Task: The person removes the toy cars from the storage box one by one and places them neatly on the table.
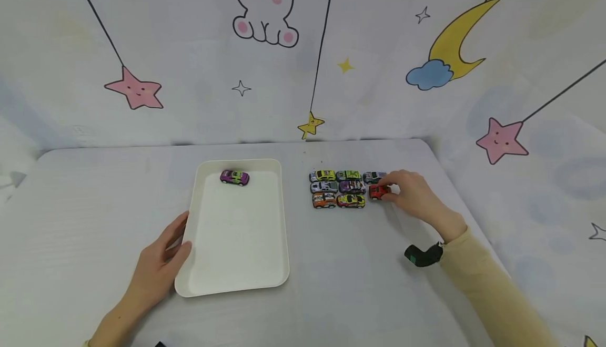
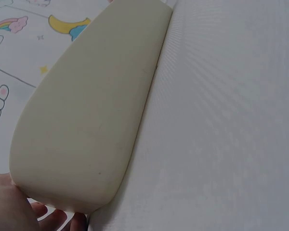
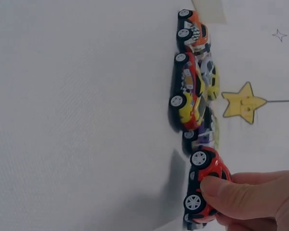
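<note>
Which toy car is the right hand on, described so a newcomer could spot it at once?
Start at the white tray on the table, then look right to the tight block of small toy cars. The red car sits at that block's right edge, in the middle row, pinched by the right hand. It is the only plain red one; its neighbours are silver, purple, yellow, green or orange.

Red toy car pinched at the right end of the block of cars, right of frame centre; small, rounded, black wheels with white hubs, standing on its wheels on the table. White rectangular tray with rounded corners left of centre, flat on the table, touched at its near left edge. Purple car on its wheels sideways at the tray's far end.
</note>
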Available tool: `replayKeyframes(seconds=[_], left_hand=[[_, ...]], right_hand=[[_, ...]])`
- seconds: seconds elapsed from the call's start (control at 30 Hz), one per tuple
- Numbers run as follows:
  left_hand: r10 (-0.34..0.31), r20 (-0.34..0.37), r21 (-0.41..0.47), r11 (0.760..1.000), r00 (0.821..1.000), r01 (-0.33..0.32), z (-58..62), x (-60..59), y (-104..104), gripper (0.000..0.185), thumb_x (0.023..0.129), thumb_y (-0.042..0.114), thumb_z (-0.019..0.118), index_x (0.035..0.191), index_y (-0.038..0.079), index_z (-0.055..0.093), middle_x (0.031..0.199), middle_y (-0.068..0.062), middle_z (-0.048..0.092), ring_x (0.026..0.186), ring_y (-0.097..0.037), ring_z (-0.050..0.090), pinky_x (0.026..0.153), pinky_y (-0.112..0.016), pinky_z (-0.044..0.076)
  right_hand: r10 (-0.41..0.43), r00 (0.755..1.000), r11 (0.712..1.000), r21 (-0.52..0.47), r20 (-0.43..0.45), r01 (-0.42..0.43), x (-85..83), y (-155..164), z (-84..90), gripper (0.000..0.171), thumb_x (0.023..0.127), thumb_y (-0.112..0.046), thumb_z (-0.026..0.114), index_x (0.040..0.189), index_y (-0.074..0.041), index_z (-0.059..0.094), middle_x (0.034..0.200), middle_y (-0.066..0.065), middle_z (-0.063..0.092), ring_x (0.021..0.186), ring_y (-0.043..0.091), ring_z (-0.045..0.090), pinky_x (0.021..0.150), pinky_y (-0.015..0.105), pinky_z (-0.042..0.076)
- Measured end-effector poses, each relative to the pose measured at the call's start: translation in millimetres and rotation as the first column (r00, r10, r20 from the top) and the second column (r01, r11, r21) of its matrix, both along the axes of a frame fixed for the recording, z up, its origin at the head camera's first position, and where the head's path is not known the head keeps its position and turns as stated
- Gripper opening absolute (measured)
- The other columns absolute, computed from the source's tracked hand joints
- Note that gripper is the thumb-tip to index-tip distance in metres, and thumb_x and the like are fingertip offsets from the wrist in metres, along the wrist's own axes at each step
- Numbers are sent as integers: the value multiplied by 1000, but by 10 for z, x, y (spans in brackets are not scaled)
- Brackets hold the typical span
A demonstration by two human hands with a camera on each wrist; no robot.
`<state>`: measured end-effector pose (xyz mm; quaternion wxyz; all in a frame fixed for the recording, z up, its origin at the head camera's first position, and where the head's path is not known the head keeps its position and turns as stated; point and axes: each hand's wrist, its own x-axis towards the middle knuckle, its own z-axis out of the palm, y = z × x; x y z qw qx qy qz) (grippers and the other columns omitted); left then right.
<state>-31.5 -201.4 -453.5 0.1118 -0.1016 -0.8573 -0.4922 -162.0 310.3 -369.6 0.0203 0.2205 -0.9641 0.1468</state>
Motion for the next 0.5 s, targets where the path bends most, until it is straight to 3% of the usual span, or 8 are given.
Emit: replayKeyframes(seconds=[0.23,0.5], left_hand=[[-1,2,-6,1000,1000,1,-21,8,-10,58,100,4,57,154,14,40,147,-21,51,124,14,47,88,-2,46],[1,21,-4,1000,1000,-1,0,4,-10,57,100,6,56,154,13,39,148,-21,50,123,14,48,87,-2,46]], right_hand=[[-30,999,999,-30,-11,30,-62,104,-196,26,82,-3,79,108,-1,74,107,17,73,100,38,65,87,56,51],[-82,990,973,-224,-118,54,13,167,-460,31,82,-3,80,112,-1,72,110,18,72,97,36,67,84,53,54]])
